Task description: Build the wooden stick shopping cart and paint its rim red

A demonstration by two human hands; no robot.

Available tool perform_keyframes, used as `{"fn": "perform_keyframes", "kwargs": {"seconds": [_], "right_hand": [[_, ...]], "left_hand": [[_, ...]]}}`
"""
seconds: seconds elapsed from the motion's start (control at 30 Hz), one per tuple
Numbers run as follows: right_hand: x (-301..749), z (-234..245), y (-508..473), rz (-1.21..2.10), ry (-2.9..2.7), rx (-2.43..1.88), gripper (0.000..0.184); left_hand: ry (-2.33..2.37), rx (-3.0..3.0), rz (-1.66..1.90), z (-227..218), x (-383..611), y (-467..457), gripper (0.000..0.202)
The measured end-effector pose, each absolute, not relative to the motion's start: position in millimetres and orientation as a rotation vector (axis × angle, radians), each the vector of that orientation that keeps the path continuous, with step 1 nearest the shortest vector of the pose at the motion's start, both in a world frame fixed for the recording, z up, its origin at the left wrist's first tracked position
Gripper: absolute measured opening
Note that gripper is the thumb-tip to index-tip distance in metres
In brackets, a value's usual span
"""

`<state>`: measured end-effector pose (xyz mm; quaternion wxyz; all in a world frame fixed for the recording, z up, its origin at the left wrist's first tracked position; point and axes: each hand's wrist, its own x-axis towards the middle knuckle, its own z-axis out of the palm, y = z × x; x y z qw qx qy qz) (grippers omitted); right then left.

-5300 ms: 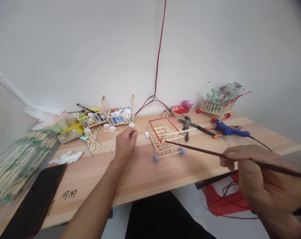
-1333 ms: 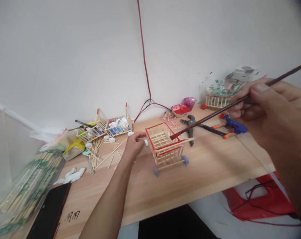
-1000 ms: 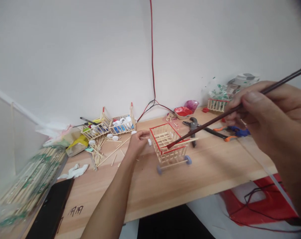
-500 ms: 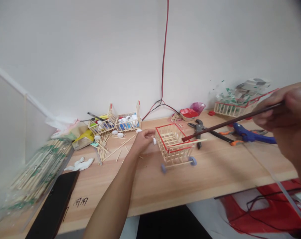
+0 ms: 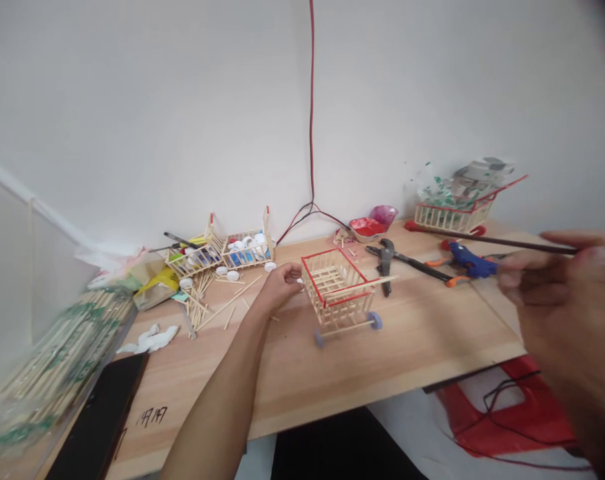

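A small stick-built shopping cart point(image 5: 340, 293) with a red-painted rim and grey-blue wheels stands on the table, tilted a little. My left hand point(image 5: 284, 283) is closed at its far left side, with the fingertips partly hidden behind the bars. A bare wooden handle bar point(image 5: 362, 285) runs along the cart's near rim. At the right, my right hand point(image 5: 567, 287) pinches a long dark paintbrush point(image 5: 512, 245). Its tip points left, away from the cart, and overlaps the red wheels of another cart behind it. A tray of red paint point(image 5: 366, 227) lies against the wall.
Black pliers point(image 5: 385, 257) and a blue glue gun point(image 5: 467, 259) lie right of the cart. Another red-trimmed cart point(image 5: 452, 217) holds plastic wrapping. Two filled carts point(image 5: 247, 248), loose sticks point(image 5: 227, 300), bagged sticks point(image 5: 67, 353) and a phone point(image 5: 100, 413) occupy the left.
The paintbrush has lifted off the cart's near rim and swung up to the right with my right hand. My left hand stays at the cart. The view has shifted slightly right.
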<state>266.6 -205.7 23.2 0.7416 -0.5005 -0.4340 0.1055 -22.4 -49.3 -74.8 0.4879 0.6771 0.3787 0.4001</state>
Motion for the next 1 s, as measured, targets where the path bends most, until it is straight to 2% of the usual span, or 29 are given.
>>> {"fn": "perform_keyframes", "kwargs": {"seconds": [0.23, 0.4, 0.57, 1.0], "right_hand": [[260, 6, -200, 0.267, -1.041, -1.033, 0.021], [259, -15, -197, 0.187, -1.351, -1.274, 0.013], [243, -48, -194, 0.256, -1.568, -1.495, 0.019], [235, -89, -184, 0.351, -1.815, -1.588, 0.018]], "left_hand": [[0.962, 1.720, 0.979, -82, -25, -45, 0.037], [0.964, 1.725, 0.985, -84, -25, -43, 0.034], [1.002, 1.689, 0.983, -84, -25, -43, 0.035], [1.045, 1.672, 1.047, -83, -22, -52, 0.032]]}}
